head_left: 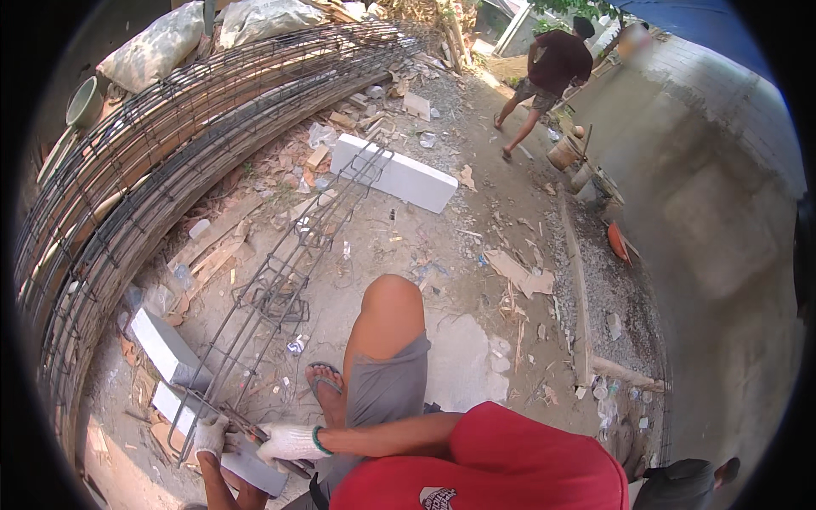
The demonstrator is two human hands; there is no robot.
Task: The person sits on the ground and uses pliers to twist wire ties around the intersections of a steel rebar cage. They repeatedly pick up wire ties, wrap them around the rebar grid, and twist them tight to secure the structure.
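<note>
A long rebar cage [280, 280] of thin dark bars and bent stirrups runs from lower left toward the upper middle. White blocks hold it off the ground: one far block [399, 176] and two near blocks [170, 347] [174, 408]. My left hand [212, 435], in a white knit glove, has its fingers curled around the bars at the cage's near end. Just right of it, my right hand [291, 442], gloved with a green cuff, is closed around a dark, slim metal tool [299, 469]. The tool's exact kind is partly hidden by the hand.
Stacked rebar cages [204, 110] and timber line the left, with sacks [166, 47] behind. A person [557, 64] walks at the far right; another person [680, 486] is at lower right. Buckets [563, 153] stand by the wall [722, 221]. Cardboard scraps [520, 274] litter the ground.
</note>
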